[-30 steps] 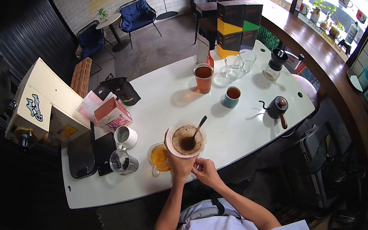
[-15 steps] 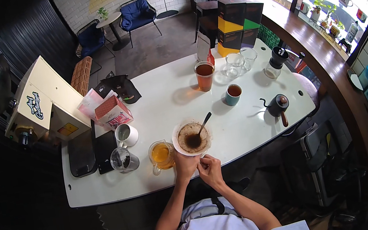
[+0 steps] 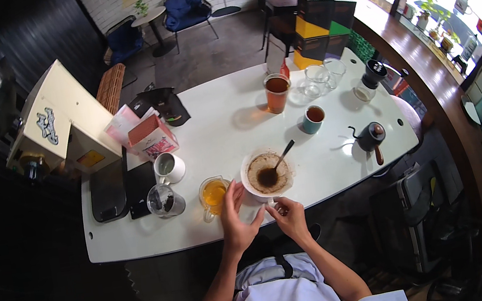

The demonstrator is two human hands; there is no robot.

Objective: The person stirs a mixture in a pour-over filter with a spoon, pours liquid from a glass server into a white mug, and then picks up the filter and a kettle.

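Note:
A white coffee dripper (image 3: 288,186) lined with a paper filter stands near the table's front edge. Wet brown grounds (image 3: 261,163) coat the filter, dark liquid pools in it, and a black spoon (image 3: 283,154) leans inside. My right hand (image 3: 290,216) pinches the dripper's small handle at its near side. Fingers spread, my left hand (image 3: 239,224) is held between the dripper and a glass server (image 3: 215,196) of amber liquid, gripping neither. What supports the dripper from below is hidden.
Left of the server are a glass jar (image 3: 166,201), a white mug (image 3: 169,168) and a pink box (image 3: 153,137). Farther off stand a tall glass of tea (image 3: 277,93), a teal cup (image 3: 313,119), a gooseneck kettle (image 3: 370,137), a hand grinder (image 3: 370,80) and stacked boxes (image 3: 322,28).
My left hand has let go of the dripper and opened. The dripper sits farther right from the server, with my right hand still at its handle. The whole view has shifted slightly.

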